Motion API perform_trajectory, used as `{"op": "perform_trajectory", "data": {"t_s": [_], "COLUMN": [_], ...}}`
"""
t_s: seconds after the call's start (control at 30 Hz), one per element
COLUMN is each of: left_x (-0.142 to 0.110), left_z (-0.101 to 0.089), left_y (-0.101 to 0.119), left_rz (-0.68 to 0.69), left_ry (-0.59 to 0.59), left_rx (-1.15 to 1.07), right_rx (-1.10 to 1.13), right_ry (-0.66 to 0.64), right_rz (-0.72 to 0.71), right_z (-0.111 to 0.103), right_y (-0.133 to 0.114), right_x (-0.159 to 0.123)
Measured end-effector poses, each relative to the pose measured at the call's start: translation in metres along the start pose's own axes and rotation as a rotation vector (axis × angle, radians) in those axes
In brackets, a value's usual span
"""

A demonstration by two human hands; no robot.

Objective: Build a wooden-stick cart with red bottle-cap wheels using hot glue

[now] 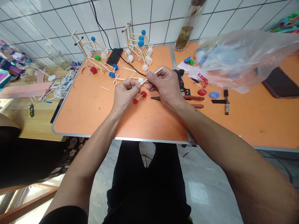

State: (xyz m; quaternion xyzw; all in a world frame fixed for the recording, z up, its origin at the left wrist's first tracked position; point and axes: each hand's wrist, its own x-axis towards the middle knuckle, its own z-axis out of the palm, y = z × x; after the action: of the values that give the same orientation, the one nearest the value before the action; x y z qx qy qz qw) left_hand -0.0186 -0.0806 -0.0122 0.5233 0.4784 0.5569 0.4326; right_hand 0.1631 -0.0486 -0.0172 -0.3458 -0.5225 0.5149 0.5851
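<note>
A thin wooden stick [159, 70] slants between my two hands above the orange table. My left hand [127, 93] is closed in a pinch at the stick's lower end. Thumb and fingers of my right hand [167, 85] grip the stick further up, and its tip sticks out past them. Just below my left fingertips are two red bottle caps [135, 101] joined by a short stick. A white cap [140, 80] shows behind the fingers. Pliers with reddish handles [195, 98] lie partly hidden under my right hand. Behind my hands lies a flat stick frame [126, 74].
Stick models with bottle-cap wheels [140, 43] stand near the tiled wall. A glue gun [179, 76], a marker [226, 102], loose caps [214, 94] and a plastic bag [233, 59] are on the right. A black cable [102, 29] crosses behind. Another person's dark clothing [30, 158] shows at left.
</note>
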Motion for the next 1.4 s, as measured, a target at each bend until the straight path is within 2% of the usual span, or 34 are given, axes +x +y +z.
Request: {"op": "perform_trajectory", "data": {"t_s": [0.27,0.47,0.8,1.13,1.27,1.4], "left_x": [0.003,0.003,-0.009,-0.009,-0.007,-0.002], "left_z": [-0.003,-0.003,0.003,0.007,0.007,-0.001], "left_y": [-0.006,-0.009,0.005,0.01,0.007,0.005], "left_rz": [0.026,0.054,0.201,0.197,0.194,0.186], "left_ry": [-0.007,0.06,0.114,0.095,0.107,0.174], "left_rx": [0.02,0.079,0.204,0.227,0.203,0.188], "right_rx": [-0.074,-0.062,0.0,0.021,0.013,0.101], "right_ry": [0.007,0.002,0.042,0.038,0.057,0.21], "right_rz": [-0.006,0.007,0.132,0.17,0.127,0.017], "right_z": [0.001,0.005,0.011,0.008,-0.002,-0.021], "right_y": [-0.001,-0.003,-0.016,-0.014,-0.015,-0.022], "right_x": [-0.002,-0.002,-0.008,-0.005,0.004,0.017]}}
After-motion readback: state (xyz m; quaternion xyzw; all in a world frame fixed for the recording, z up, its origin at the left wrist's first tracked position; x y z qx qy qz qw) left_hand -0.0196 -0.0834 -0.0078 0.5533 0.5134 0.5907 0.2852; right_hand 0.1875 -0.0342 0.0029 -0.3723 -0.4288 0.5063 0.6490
